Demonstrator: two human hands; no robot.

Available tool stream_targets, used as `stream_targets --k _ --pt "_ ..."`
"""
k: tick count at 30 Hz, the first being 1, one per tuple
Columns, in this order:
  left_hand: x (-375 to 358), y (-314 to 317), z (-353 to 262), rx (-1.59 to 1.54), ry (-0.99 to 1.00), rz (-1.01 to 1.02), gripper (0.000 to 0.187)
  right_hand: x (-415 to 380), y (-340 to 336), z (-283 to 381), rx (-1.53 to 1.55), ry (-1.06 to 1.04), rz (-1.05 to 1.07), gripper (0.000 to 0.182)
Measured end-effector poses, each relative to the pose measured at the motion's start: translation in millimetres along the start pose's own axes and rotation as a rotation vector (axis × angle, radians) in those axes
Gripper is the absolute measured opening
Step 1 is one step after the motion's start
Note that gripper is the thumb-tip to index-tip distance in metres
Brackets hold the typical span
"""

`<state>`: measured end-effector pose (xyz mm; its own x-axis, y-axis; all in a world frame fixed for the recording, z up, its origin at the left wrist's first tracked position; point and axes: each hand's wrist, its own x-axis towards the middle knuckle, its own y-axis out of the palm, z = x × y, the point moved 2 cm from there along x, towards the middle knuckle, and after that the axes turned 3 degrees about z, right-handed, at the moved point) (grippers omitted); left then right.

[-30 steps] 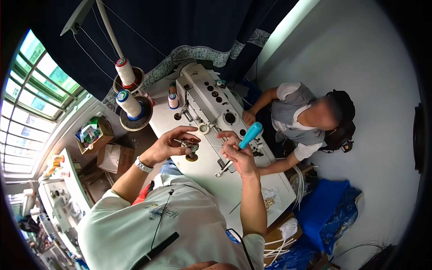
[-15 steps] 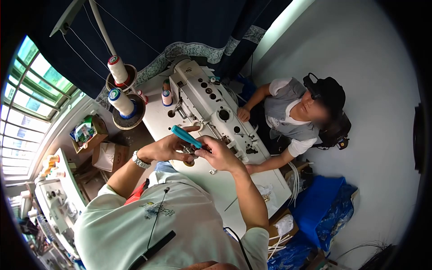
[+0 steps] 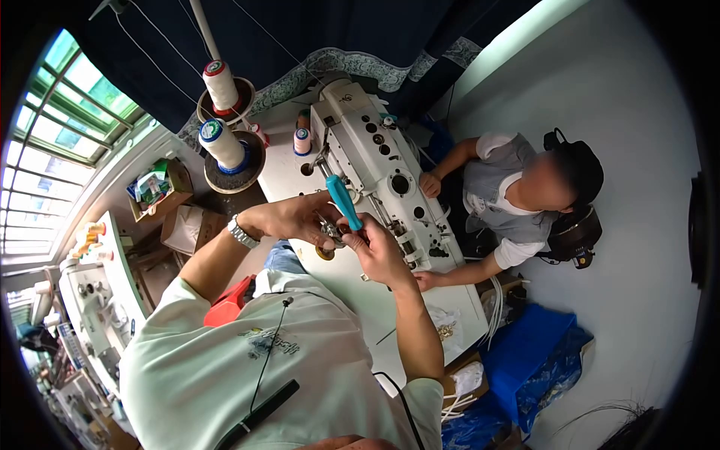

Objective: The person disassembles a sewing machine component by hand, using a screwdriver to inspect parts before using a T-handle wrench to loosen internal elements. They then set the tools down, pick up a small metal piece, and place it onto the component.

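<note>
My left hand (image 3: 289, 222), with a metal watch (image 3: 243, 235) on its wrist, is closed around a small metal part (image 3: 328, 228), whose exact kind I cannot make out. Close against it, my right hand (image 3: 377, 251) grips a screwdriver (image 3: 343, 201) by the lower end of its teal handle, which tilts up to the left; the shaft is hidden. Both hands are held over the front of a white industrial sewing machine (image 3: 375, 161). Just under the fingers shows a small yellowish round piece (image 3: 325, 253).
Two large thread cones (image 3: 222, 146) stand on a stand at the left, with a smaller spool (image 3: 301, 142) on the white table (image 3: 337, 300). Across the machine sits a person (image 3: 499, 184), one hand (image 3: 429, 280) at the table's edge. Blue bags (image 3: 536, 360) lie at right.
The view has shifted, so the scene sits further right. The screwdriver's handle has turned more upright, and both hands remain together around the metal part.
</note>
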<state>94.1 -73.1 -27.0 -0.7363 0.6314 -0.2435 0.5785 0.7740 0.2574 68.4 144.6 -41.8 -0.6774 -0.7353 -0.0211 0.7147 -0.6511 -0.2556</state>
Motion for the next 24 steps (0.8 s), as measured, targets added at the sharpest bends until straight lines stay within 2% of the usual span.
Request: stream_targets --k 1,3,4,9,11,12,13,15,17,19,20,21,23,24 --pt "2.0 -1.4 9.0 -0.023 0.097 -0.010 0.068 1.5 -2.3 2.6 0.011 -0.006 0.006 0.029" --pt "2.0 -0.6 16.1 0.007 0.168 -0.043 0.067 2.5 -6.1 8.3 -0.028 -0.023 0.009 0.028" --pt "-1.3 4.8 12.1 -0.089 0.163 -0.065 0.068 0.9 -6.5 9.7 -0.062 -0.037 0.026 0.027" --pt "1.6 10.1 23.5 -0.038 0.267 -0.139 0.068 -6.2 -3.5 11.2 -0.103 0.025 0.012 0.031" --pt "4.9 6.7 33.0 0.081 0.219 -0.059 0.065 -7.8 -0.6 10.6 -0.132 0.026 0.024 0.031" --pt "3.3 9.0 31.7 0.071 0.198 -0.093 0.056 -8.2 -0.7 7.8 -0.130 0.028 0.028 0.031" --pt "1.2 9.7 27.3 0.068 0.195 -0.096 0.056 -8.8 -0.3 2.6 -0.038 0.043 0.079 0.029" --pt "-2.1 12.2 22.6 0.030 -0.129 0.004 0.048 -10.9 1.3 -2.8 0.057 0.061 0.133 0.027" --pt "-2.1 13.5 28.7 0.047 -0.086 0.037 0.044 -13.9 3.9 -6.5 0.103 0.138 0.259 0.028" --pt "0.0 12.1 43.2 0.033 -0.027 0.152 0.045 -19.0 15.2 -10.5 0.238 0.135 0.257 0.029" --pt "-0.7 12.2 49.8 -0.083 -0.020 0.190 0.046 -20.8 19.0 -10.6 0.275 0.135 0.269 0.030" --pt "-1.5 7.8 52.2 -0.092 -0.015 0.181 0.046 -19.9 18.9 -2.0 0.265 0.129 0.276 0.025" --pt "-7.4 0.0 61.7 0.045 -0.160 0.346 0.045 -19.9 13.9 -11.8 0.345 0.113 0.112 0.022" --pt "-18.3 -13.9 91.3 -0.029 -0.126 0.324 0.038 -20.1 -9.5 1.6 0.488 0.235 -0.001 0.021"
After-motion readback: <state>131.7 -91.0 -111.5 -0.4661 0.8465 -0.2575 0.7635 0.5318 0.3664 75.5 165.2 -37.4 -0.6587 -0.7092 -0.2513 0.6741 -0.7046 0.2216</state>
